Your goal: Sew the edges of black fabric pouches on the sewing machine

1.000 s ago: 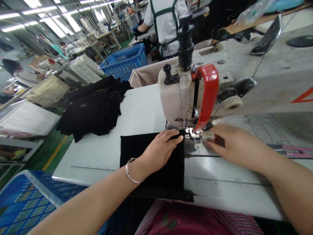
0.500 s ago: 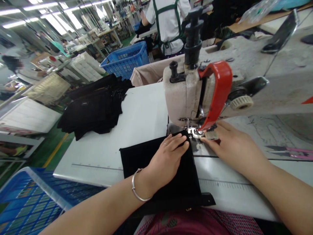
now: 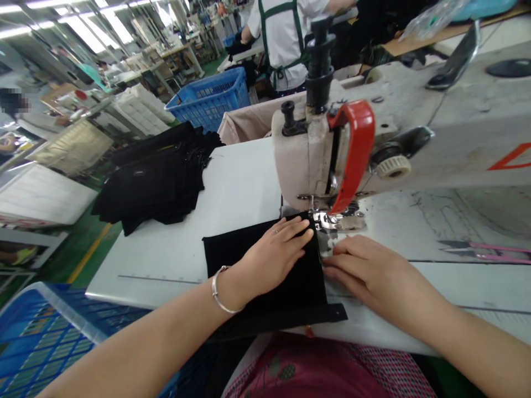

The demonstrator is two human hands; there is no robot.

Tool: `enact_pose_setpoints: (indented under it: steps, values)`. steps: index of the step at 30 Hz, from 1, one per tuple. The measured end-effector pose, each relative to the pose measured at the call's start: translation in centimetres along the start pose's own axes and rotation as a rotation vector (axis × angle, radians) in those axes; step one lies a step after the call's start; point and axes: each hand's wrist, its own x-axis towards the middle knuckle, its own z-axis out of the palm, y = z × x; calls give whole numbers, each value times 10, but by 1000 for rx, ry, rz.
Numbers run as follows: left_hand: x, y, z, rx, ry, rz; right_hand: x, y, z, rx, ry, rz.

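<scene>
A black fabric piece (image 3: 232,250) lies flat on the white sewing table (image 3: 166,260), its far right corner under the presser foot (image 3: 332,220) of the sewing machine (image 3: 315,160). My left hand (image 3: 274,254), with a silver bracelet on the wrist, lies flat on the fabric, fingers pointing at the foot. My right hand (image 3: 373,273) rests on the table just right of the fabric, fingertips touching its right edge in front of the foot. The machine carries a red guard (image 3: 352,155).
A pile of black fabric pieces (image 3: 153,182) sits at the table's far left. Pink-handled snips (image 3: 485,251) lie on the table to the right. Blue crates stand at the near left (image 3: 41,342) and behind the table (image 3: 207,102). A person in a green apron (image 3: 286,38) works beyond the machine.
My right hand has drawn back from the presser foot to the fabric's right edge. The fabric has turned slightly under my left hand.
</scene>
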Motion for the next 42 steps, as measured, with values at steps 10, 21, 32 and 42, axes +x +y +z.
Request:
enact_pose_setpoints:
  steps: [10, 21, 32, 42]
  values:
    - [-59, 70, 14, -196, 62, -103, -46, -47, 7, 331, 58, 149]
    - [-54, 63, 14, -260, 121, -184, -34, -21, -4, 158, -23, -39]
    - [-19, 33, -4, 43, -70, -49, -26, -8, -2, -29, -95, -158]
    - [-12, 41, -8, 289, -13, 168, -21, -10, 4, -16, -82, -223]
